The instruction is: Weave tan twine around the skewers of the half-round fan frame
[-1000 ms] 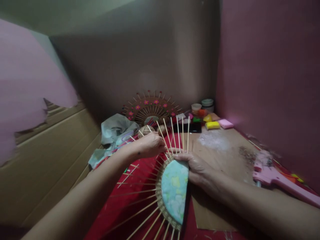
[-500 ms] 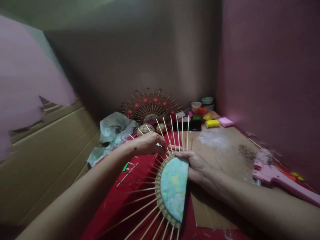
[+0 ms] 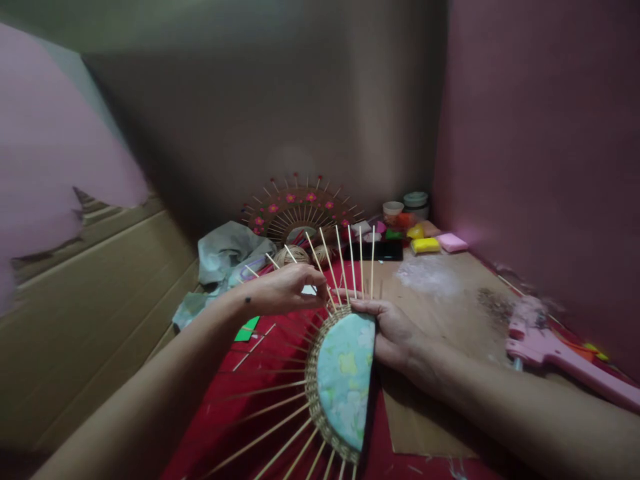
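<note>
A half-round fan-like piece, its flat face covered in light blue patterned fabric [image 3: 345, 380], stands tilted over the red cloth. Woven twine [image 3: 311, 373] rims its curved edge, and thin wooden sticks [image 3: 280, 393] radiate from it. My right hand [image 3: 393, 327] grips the piece at its upper right end, thumb over the weave, fingers behind. My left hand [image 3: 295, 288] is at the top of the woven rim, fingertips pinched together among the sticks. What lies between those fingertips is too small to make out.
Twine balls [image 3: 293, 255], a phone [image 3: 383, 251] and yellow packets [image 3: 425, 245] lie at the back. A flowered stick fan [image 3: 300, 200] leans on the wall. A pink glue gun [image 3: 540, 340] rests at right by the cardboard [image 3: 425, 400]. A green piece [image 3: 247, 329] lies left on red cloth [image 3: 225, 413].
My left hand has shifted slightly left and its fingers have curled closer to the rim. The fan-like piece has moved a little left, and more of the green piece shows.
</note>
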{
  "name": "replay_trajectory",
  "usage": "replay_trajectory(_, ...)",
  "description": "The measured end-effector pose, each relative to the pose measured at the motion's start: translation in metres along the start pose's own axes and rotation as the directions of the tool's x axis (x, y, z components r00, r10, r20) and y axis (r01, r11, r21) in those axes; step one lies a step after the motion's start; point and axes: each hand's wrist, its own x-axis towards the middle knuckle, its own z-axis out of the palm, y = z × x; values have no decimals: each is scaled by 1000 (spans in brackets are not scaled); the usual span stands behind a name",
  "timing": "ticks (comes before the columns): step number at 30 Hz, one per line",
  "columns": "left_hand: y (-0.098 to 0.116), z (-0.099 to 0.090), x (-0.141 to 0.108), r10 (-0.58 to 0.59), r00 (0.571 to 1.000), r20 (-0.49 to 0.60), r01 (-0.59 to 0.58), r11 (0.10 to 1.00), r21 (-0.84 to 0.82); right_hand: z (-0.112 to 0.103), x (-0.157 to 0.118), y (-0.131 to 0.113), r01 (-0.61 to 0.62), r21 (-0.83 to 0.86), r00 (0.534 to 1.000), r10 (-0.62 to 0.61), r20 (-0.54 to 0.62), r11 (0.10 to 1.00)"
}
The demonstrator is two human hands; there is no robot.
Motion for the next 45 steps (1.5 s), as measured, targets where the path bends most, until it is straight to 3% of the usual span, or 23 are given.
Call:
replay_trajectory(5, 7, -1, -6, 30, 1000, -8, -29, 999, 36, -1, -1, 0, 12, -6, 999, -12, 50, 1000)
replay_trajectory(9, 9, 1, -8, 74, 997, 30, -74, 997, 27, -1, -2, 4, 18, -50, 1000, -17, 22, 999)
replay_trajectory(15, 10, 7, -12, 109, 991, 78, -113, 992, 54, -1, -3, 9, 33, -104, 994, -22, 107, 994)
replay_trajectory(20, 12, 6, -18, 66, 997, -29, -64, 996, 60, -1, -4, 8, 34, -139, 999, -30, 34, 990)
replay_trajectory(23, 13, 1, -21, -1, 987, -159, 14, 997, 76, -2, -2, 8, 23, -130, 999, -27, -30, 991)
replay_trajectory(26, 6, -10, -23, -37, 953, -299, 87, 984, 157, -5, 1, 9, 10, -114, 997, -18, -72, 993)
replay_trajectory(29, -16, -24, -21, 43, 937, -347, 94, 925, 369, -6, 2, 8, -5, -105, 998, -1, -59, 994)
replay_trajectory(33, -51, -33, -19, -30, 895, -445, 284, 808, 516, -4, 0, 8, -14, -103, 997, 6, -79, 995)
replay_trajectory(35, -64, -33, -18, -135, 825, -549, 424, 790, 443, -4, 0, 8, -14, -108, 996, 4, -92, 994)
replay_trajectory(37, -71, -30, -16, -250, 707, -661, 543, 791, 282, -4, -1, 8, -18, -105, 995, 8, -95, 994)
replay_trajectory(39, -75, -28, -15, -387, 615, -687, 573, 818, 52, -3, 0, 8, -26, -104, 996, 17, -91, 994)
replay_trajectory(42, -80, -27, -15, -524, 608, -596, 540, 824, -174, -2, 0, 8, -31, -103, 995, 20, -102, 994)
replay_trajectory(45, -91, -26, -18, -556, 643, -528, 556, 812, -178, -1, 0, 7, -34, -97, 994, 23, -111, 995)
